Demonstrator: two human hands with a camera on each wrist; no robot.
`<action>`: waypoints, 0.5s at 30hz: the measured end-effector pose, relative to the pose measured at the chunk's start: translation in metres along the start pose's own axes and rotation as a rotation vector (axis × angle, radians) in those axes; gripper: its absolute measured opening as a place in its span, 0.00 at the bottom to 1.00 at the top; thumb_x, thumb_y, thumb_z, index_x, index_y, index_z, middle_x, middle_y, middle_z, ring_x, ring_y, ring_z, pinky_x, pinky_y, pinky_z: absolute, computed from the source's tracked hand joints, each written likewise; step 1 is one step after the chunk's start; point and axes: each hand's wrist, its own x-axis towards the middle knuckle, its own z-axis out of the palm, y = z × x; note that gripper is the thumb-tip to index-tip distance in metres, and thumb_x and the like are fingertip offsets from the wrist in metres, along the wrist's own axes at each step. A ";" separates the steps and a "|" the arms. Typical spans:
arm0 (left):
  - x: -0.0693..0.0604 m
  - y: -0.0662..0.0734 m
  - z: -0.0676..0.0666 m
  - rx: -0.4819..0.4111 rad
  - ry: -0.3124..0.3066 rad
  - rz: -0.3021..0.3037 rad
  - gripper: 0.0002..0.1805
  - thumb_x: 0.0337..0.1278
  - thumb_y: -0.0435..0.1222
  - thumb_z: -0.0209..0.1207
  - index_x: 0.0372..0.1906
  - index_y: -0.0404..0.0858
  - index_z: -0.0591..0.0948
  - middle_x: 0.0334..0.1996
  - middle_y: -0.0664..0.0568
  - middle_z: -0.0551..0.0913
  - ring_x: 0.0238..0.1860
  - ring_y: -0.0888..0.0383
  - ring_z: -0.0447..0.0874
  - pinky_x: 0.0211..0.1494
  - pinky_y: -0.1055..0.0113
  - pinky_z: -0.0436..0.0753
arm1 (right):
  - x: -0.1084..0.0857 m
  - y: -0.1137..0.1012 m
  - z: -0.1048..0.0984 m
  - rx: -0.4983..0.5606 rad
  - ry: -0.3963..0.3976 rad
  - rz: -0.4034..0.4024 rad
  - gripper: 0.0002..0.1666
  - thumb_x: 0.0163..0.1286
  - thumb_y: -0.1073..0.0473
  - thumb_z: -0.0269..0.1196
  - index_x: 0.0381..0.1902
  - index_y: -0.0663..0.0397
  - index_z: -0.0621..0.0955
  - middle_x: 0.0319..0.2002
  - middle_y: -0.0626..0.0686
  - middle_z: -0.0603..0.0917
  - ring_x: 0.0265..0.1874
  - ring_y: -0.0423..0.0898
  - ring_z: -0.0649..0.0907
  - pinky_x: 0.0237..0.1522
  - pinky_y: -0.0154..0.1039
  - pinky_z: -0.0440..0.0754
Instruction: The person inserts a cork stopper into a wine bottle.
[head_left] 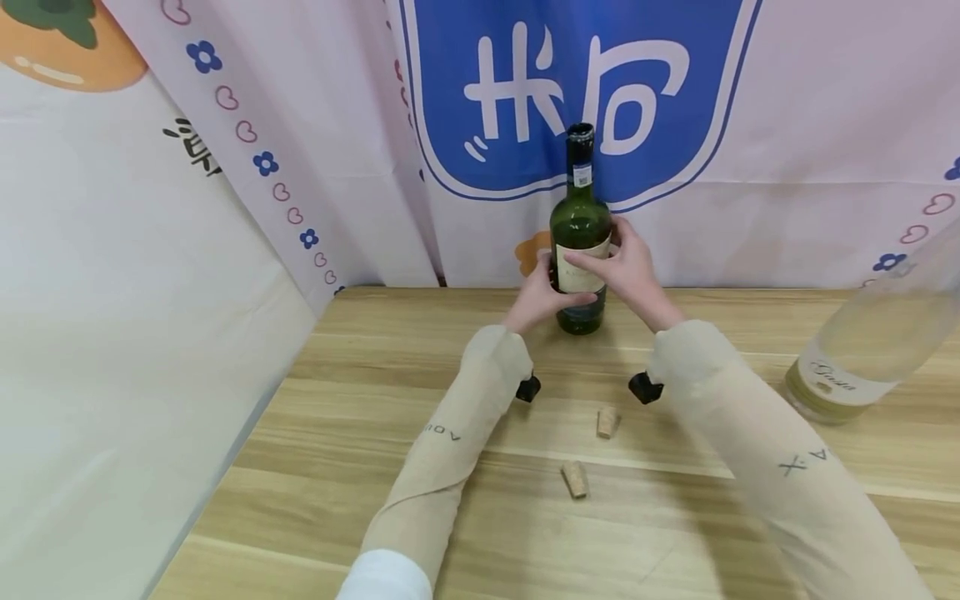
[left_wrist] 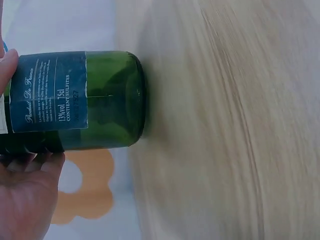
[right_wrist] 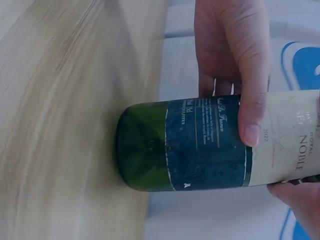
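Observation:
A dark green wine bottle (head_left: 579, 218) stands upright near the back of the wooden table, with a cream label and a dark blue one below. My left hand (head_left: 542, 296) holds it low on the left side, its thumb across the front near where the labels meet. Higher on the right, my right hand (head_left: 630, 265) grips it, thumb on the cream label. In the right wrist view the left hand (right_wrist: 240, 55) reaches the bottle (right_wrist: 200, 145) from above. The left wrist view shows the bottle's base (left_wrist: 117, 100) at the tabletop. Fingers behind the glass are partly hidden.
Two corks lie between the forearms: one upper cork (head_left: 606, 422) and one lower cork (head_left: 575, 480). A large clear bottle (head_left: 862, 350) with a white label stands at the right. Behind the table (head_left: 360, 358) hangs a printed curtain (head_left: 352, 142), close to the bottle.

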 end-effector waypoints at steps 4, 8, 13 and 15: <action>-0.012 0.025 -0.003 -0.032 -0.054 0.015 0.43 0.38 0.43 0.71 0.60 0.44 0.59 0.52 0.54 0.71 0.50 0.61 0.74 0.53 0.69 0.74 | -0.009 -0.016 -0.011 -0.016 0.010 0.009 0.49 0.51 0.45 0.69 0.65 0.58 0.62 0.59 0.56 0.69 0.59 0.50 0.69 0.61 0.47 0.66; -0.029 0.056 -0.008 -0.016 -0.123 0.057 0.36 0.40 0.41 0.70 0.56 0.41 0.66 0.47 0.53 0.77 0.46 0.62 0.77 0.49 0.71 0.76 | -0.023 -0.033 -0.022 -0.022 0.011 0.028 0.50 0.49 0.44 0.70 0.65 0.56 0.62 0.59 0.56 0.69 0.59 0.50 0.68 0.59 0.50 0.66; -0.041 0.069 -0.004 0.082 -0.127 0.091 0.38 0.35 0.45 0.72 0.56 0.46 0.68 0.47 0.57 0.77 0.45 0.64 0.77 0.47 0.72 0.77 | -0.048 -0.053 -0.032 -0.015 0.030 0.009 0.48 0.48 0.47 0.72 0.62 0.55 0.62 0.56 0.55 0.70 0.56 0.49 0.69 0.58 0.50 0.67; -0.048 0.071 -0.001 0.115 -0.117 0.116 0.40 0.32 0.48 0.73 0.57 0.49 0.67 0.47 0.59 0.76 0.45 0.65 0.76 0.46 0.71 0.77 | -0.059 -0.060 -0.036 0.004 0.034 -0.020 0.47 0.48 0.51 0.72 0.61 0.56 0.61 0.55 0.55 0.68 0.55 0.49 0.69 0.58 0.49 0.66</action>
